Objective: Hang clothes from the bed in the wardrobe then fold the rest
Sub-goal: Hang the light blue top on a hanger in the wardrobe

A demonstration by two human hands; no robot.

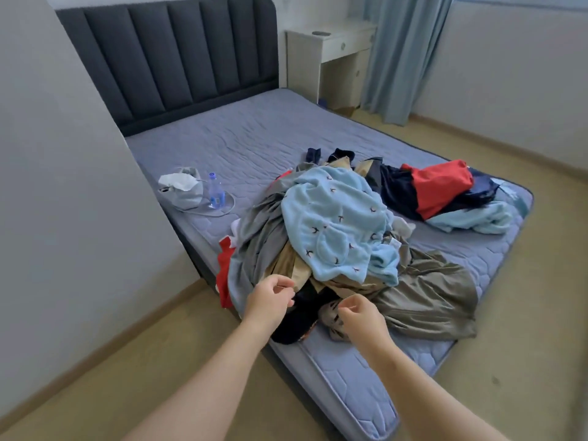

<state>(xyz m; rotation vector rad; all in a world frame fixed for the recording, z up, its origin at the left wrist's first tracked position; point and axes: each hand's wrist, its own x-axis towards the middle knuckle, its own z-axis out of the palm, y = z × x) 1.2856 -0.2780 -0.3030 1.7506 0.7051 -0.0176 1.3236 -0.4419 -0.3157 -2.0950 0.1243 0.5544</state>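
A heap of clothes lies on the near half of the bed (254,138). On top is a light blue fleece (337,224) with small dark motifs. Under it are a grey garment (261,237), a tan one (286,265) and an olive one (429,297). A dark navy garment (296,319) sits at the near edge of the heap. My left hand (270,297) hovers at that navy garment, fingers loosely curled, nothing visibly held. My right hand (359,316) hangs just right of it over a patterned cloth (331,316), fingers also loosely curled. No wardrobe is in view.
A second small pile with a red garment (439,186) lies at the bed's right corner. A water bottle (216,190) and a grey pouch (184,189) sit at the left side. A white wall corner (47,154) juts in at left. A white desk (331,43) and curtain (397,58) stand behind.
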